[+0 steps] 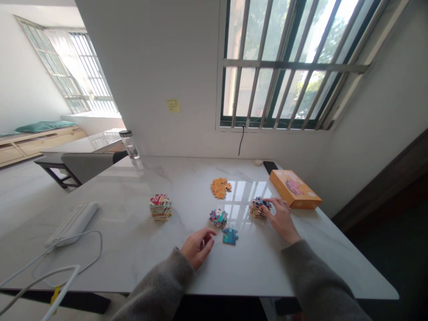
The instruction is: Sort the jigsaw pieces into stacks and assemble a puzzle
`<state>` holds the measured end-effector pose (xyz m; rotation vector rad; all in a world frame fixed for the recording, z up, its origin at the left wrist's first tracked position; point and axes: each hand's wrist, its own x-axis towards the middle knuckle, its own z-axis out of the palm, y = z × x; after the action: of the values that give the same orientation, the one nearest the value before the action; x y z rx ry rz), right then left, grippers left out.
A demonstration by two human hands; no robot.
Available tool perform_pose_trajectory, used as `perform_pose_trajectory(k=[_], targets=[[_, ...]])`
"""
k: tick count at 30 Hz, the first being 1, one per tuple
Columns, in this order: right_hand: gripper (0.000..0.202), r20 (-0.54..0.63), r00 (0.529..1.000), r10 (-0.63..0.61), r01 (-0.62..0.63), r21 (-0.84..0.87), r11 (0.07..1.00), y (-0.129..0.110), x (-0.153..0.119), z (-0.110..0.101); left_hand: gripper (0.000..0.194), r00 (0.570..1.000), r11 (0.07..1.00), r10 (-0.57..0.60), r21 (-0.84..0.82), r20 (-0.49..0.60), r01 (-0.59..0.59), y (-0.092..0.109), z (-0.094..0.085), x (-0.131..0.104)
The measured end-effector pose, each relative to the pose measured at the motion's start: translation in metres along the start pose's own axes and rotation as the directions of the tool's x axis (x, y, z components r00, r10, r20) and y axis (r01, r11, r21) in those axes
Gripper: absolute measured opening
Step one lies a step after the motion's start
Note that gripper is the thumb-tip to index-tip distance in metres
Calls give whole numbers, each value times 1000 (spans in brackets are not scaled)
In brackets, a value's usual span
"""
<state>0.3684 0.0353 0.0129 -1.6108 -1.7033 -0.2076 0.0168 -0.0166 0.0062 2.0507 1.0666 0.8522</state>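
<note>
My right hand (280, 216) is at a stack of jigsaw pieces (257, 209) on the right. Its thumb and fingers close on a dark blue puzzle piece (264, 202) at the top of that stack. My left hand (199, 246) rests on the table, loosely curled, with a gap between thumb and forefinger and nothing held. Just beyond its fingertips are a small pile of purple and teal puzzle pieces (218, 217) and some blue-teal pieces (230, 235) lying flat. Farther back lies a heap of orange puzzle pieces (220, 187).
On the left stands a tall stack of pieces with a red top (161, 207). An orange box (295, 189) and a black phone (270, 167) lie at the back right of the white table (160, 263). A power strip (72, 224) with cables and a bottle (129, 145) are on the left.
</note>
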Motion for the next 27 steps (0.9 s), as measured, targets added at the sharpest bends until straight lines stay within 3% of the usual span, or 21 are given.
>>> perform_pose_trajectory(k=[3,5,7,9,12,15,19,24,27], targets=[[25,-59,997,-47,43,-63,997,-15,-4,1,22,1000,1000,2,25,1,-2,0,0,0],[23,-51,986,-159,157,-43,987,-35,-12,2,21,1000,999,15,48,-2,-15,-1,0,0],[22,75,939,-336,329,84,940,-59,-23,3,20,999,997,33,72,-11,-32,-2,0,0],[26,243,854,-460,413,222,883,-81,-33,5,19,998,995,49,93,-27,-46,-3,1,0],[39,397,784,-477,390,283,876,-101,-42,8,19,997,991,62,121,-44,-56,-4,1,0],[47,460,763,-455,355,289,889,-105,-43,8,19,996,985,82,153,-37,-75,-4,0,0],[51,440,761,-477,373,304,876,-102,-41,8,17,984,969,176,184,-32,-167,-3,-2,0],[51,324,737,-594,496,339,800,-102,-42,7,51,922,893,386,258,-24,-368,-9,0,4],[46,249,747,-616,499,403,767,-108,-45,8,53,909,872,416,284,-1,-399,-14,2,6]])
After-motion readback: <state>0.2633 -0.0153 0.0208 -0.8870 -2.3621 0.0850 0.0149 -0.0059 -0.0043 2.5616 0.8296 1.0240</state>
